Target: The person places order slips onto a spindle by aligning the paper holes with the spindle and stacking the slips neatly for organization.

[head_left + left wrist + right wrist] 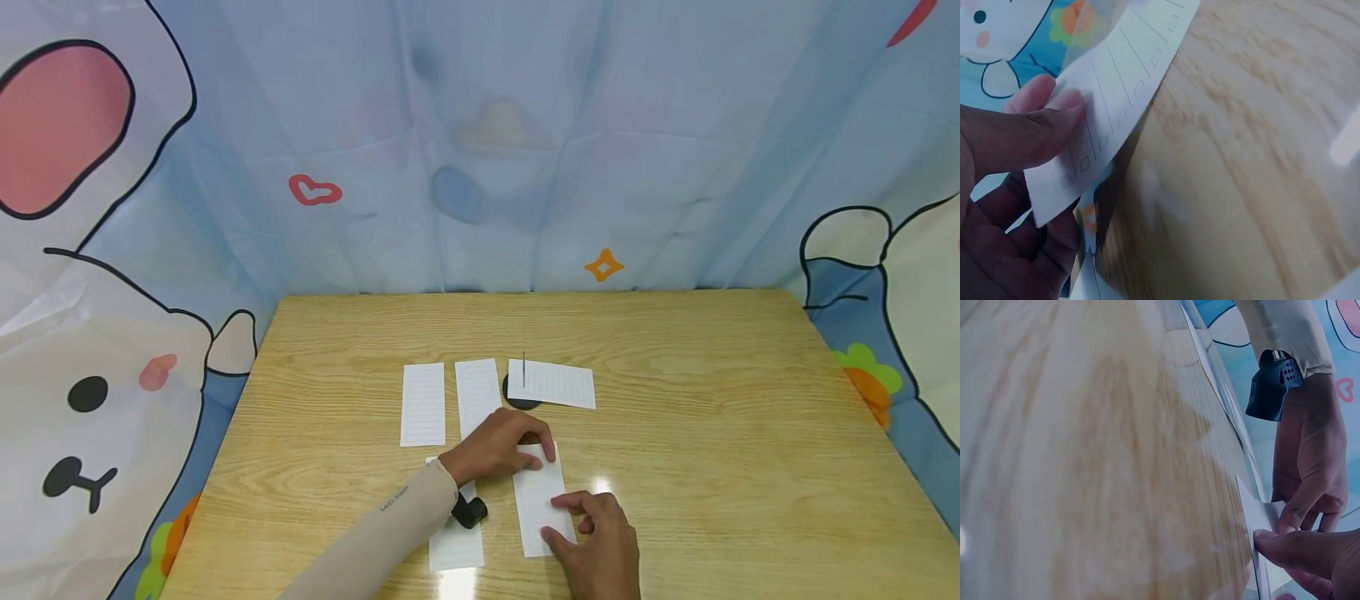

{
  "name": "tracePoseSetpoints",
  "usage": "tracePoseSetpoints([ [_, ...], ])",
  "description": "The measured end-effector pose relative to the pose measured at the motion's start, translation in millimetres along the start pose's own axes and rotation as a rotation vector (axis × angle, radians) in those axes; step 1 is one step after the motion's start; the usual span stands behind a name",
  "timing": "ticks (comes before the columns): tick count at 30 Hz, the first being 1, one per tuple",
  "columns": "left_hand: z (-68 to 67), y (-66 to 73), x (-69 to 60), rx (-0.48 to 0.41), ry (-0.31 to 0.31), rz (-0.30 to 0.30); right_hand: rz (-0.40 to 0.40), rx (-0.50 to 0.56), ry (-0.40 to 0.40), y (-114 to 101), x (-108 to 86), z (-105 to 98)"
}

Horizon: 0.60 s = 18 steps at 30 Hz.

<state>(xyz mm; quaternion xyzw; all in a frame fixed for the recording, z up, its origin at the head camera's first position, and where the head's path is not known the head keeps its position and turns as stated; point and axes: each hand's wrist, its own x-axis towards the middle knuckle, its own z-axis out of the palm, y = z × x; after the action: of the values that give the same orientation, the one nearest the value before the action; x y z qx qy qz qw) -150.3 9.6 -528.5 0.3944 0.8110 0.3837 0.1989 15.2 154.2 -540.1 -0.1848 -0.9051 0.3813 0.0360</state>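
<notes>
A white lined slip of paper with small printed boxes down one side lies between both hands. My left hand pinches its far end; in the left wrist view the thumb lies on top of the slip and fingers are beneath. My right hand pinches the slip's right edge near its close end, thumb and fingers on it. In the right wrist view the slip bends up from the table between the two hands. Just beyond the left hand, another lined slip lies over a black round base with a thin upright spike.
More lined slips lie left of the hands: one at the far left, one beside it, and one partly under the left forearm. A black camera is on the left wrist. A patterned curtain hangs behind the wooden table.
</notes>
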Motion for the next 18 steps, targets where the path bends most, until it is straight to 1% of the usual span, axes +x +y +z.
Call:
tracePoseSetpoints([
  [5, -3.2, -4.3, -2.0, -0.104, 0.005, -0.007, 0.002, 0.006, 0.006, 1, -0.2, 0],
  [8, -5.7, -5.2, -2.4, -0.153, 0.015, -0.019, -0.003, -0.001, -0.009, 1, -0.2, -1],
  [11, -8.1, -5.3, -2.2, -0.194, 0.040, -0.035, -0.004, -0.007, -0.029, 1, -0.2, -2],
  [15, -11.1, -4.3, -2.5, -0.218, 0.068, -0.047, 0.016, 0.005, -0.048, 1, -0.5, -2],
  [18, -12.6, -3.4, -3.2, -0.235, 0.073, -0.058, 0.035, 0.012, -0.059, 0, -0.5, -3],
])
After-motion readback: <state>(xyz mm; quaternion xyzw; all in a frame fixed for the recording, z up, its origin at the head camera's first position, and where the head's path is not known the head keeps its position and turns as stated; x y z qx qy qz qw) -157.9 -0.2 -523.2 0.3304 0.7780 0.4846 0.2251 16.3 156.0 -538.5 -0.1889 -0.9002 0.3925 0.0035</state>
